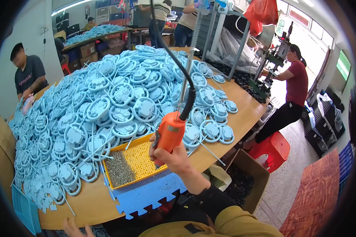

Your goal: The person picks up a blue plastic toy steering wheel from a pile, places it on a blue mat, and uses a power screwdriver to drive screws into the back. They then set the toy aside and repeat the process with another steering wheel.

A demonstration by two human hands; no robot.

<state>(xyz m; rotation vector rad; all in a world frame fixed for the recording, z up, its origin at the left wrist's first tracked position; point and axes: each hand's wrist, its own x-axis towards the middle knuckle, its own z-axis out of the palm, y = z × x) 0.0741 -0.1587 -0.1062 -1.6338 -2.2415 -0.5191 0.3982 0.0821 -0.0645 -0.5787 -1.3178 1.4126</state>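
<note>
My right hand point(177, 158) is wrapped round an orange electric screwdriver point(171, 134), which hangs upright on a coiled spring with a black cable. Its lower tip is over a yellow tray point(135, 141) with a perforated bottom; many small screws point(120, 168) are heaped in the tray's left part. My left hand point(77, 229) is at the lower edge, by the front of the table, fingers apart and nothing seen in it. Behind the tray rises a large pile of light-blue round plastic parts point(122, 93), ring-shaped with thin sticks.
A blue foam mat point(146, 195) lies under the tray. Small flat blue pieces point(41, 187) lie beside a teal basket point(25, 209) at the left. A cardboard box point(257, 173) of black parts and a red stool point(271, 152) stand right. Co-workers are left, right and behind.
</note>
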